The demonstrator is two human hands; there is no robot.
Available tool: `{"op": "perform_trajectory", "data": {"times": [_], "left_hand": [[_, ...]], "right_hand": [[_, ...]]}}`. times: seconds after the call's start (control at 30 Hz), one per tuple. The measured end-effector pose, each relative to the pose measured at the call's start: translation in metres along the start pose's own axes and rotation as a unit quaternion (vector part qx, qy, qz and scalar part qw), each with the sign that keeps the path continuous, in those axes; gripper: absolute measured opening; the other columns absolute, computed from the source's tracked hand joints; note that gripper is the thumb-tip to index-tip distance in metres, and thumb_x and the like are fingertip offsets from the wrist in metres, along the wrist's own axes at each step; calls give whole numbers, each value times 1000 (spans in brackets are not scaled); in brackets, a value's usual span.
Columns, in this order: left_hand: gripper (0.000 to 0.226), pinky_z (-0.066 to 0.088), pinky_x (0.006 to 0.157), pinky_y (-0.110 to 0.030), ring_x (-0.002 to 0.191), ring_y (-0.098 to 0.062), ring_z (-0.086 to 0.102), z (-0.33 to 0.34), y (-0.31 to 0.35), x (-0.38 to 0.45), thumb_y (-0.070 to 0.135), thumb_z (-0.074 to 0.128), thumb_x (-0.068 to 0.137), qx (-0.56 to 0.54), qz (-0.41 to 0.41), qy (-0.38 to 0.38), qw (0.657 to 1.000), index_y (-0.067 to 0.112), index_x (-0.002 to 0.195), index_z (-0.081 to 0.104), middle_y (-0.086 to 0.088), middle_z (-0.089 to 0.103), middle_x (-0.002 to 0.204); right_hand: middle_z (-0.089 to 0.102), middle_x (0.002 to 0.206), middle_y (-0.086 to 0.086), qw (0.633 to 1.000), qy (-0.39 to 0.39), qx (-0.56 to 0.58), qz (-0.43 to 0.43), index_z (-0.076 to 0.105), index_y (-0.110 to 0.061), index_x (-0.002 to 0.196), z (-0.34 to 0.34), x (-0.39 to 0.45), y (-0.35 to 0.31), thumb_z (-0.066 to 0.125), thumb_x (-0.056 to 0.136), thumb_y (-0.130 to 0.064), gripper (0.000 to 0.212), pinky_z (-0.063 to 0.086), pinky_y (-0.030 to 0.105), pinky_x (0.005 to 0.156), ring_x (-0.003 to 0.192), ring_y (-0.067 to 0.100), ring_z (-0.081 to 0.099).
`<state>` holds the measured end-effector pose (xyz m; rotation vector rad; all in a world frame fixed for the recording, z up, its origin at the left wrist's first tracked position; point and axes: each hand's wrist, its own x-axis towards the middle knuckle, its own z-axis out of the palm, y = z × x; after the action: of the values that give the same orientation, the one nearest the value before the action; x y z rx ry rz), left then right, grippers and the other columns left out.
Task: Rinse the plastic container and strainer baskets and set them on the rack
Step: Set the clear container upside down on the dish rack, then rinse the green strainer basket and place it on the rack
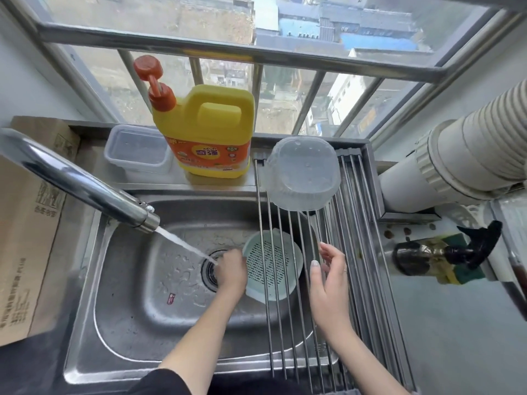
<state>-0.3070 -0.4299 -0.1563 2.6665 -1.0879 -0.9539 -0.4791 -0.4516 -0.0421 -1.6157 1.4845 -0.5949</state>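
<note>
A pale green strainer basket [271, 266] lies in the sink [137, 315], partly under the bars of the roll-up rack [288, 337]. My left hand [231, 270] grips the basket's left rim, with the water stream falling on my fingers. My right hand [328, 275] hovers over the rack bars to the right of the basket, fingers relaxed, holding nothing. A translucent plastic basket [303, 173] rests upside down on the far end of the rack. A clear plastic container [138, 149] with a lid stands on the ledge behind the sink.
The faucet [77, 178] runs from the left over the drain [209, 270]. A yellow detergent bottle [204, 121] stands on the ledge. A cardboard box [25, 240] is at the left. At the right are a vent duct [467, 155], a dark spray bottle [445, 252] and a sponge.
</note>
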Motion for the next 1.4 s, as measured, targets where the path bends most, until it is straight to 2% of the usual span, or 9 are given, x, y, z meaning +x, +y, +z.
{"op": "perform_trajectory", "data": {"times": [0.23, 0.4, 0.63, 0.8, 0.93, 1.07, 1.27, 1.33, 1.4], "left_hand": [[28, 49, 62, -36, 82, -31, 68, -11, -4, -9, 8, 40, 96, 64, 47, 9, 997, 4, 124, 42, -13, 70, 93], [20, 39, 61, -36, 86, -33, 66, -35, 6, -28, 15, 38, 100, 62, 58, 38, 996, 7, 114, 50, -14, 70, 92], [16, 45, 67, -38, 90, -35, 62, -35, 12, -23, 11, 39, 98, -56, 54, -36, 996, 3, 107, 49, -20, 65, 99], [12, 51, 62, -39, 73, -31, 60, -49, -13, -30, 16, 36, 98, -78, 44, 47, 995, 11, 99, 47, -14, 65, 85], [22, 38, 62, -39, 82, -40, 61, -75, -39, -40, 16, 34, 100, -81, -5, 115, 990, 3, 108, 50, -26, 64, 90], [18, 40, 68, -42, 88, -46, 59, -101, -64, -50, 13, 41, 98, -159, -75, 175, 969, 1, 105, 51, -32, 63, 95], [16, 37, 71, -36, 97, -40, 57, -130, -80, -58, 12, 47, 96, -254, -162, 169, 938, 1, 105, 55, -26, 62, 107], [17, 40, 67, -32, 90, -35, 56, -137, -82, -60, 14, 50, 95, -282, -170, 156, 931, 2, 105, 57, -20, 63, 106], [12, 50, 61, -31, 82, -28, 56, -142, -83, -64, 15, 54, 93, -321, -165, 143, 921, 6, 101, 58, -12, 60, 100]], "right_hand": [[48, 120, -7, 1000, -24, -12, -2, 39, -31, 123, 3, 0, -7, 45, 98, -18, 28, 40, 31, 100, 117, 10, 47], [52, 108, -6, 999, -22, -30, -9, 45, -28, 113, 4, -1, -8, 47, 97, -16, 20, 46, 36, 92, 103, 9, 52], [54, 101, -5, 999, -34, -20, 7, 45, -26, 114, -2, -8, -5, 46, 98, -17, 19, 48, 39, 86, 97, 13, 54], [54, 101, -5, 999, -41, -8, 12, 44, -27, 114, -5, -11, -7, 45, 98, -17, 19, 46, 30, 82, 96, 10, 54], [54, 99, -4, 999, -47, -10, 10, 45, -26, 113, -1, -16, -12, 45, 98, -16, 18, 43, 22, 77, 92, 6, 54], [54, 96, -5, 998, -56, 3, 1, 46, -23, 112, 6, -22, -26, 44, 99, -12, 17, 42, 14, 70, 86, 3, 53], [57, 97, 3, 992, -72, 91, 51, 48, -22, 107, 24, -19, -48, 39, 100, -7, 19, 52, 28, 77, 86, 17, 62], [58, 102, 6, 983, -110, 124, 83, 48, -27, 106, 36, -14, -60, 39, 101, -10, 20, 55, 36, 82, 91, 21, 64], [56, 111, 2, 967, -177, 141, 114, 44, -26, 121, 52, -10, -77, 40, 101, -20, 21, 54, 33, 79, 98, 21, 62]]}}
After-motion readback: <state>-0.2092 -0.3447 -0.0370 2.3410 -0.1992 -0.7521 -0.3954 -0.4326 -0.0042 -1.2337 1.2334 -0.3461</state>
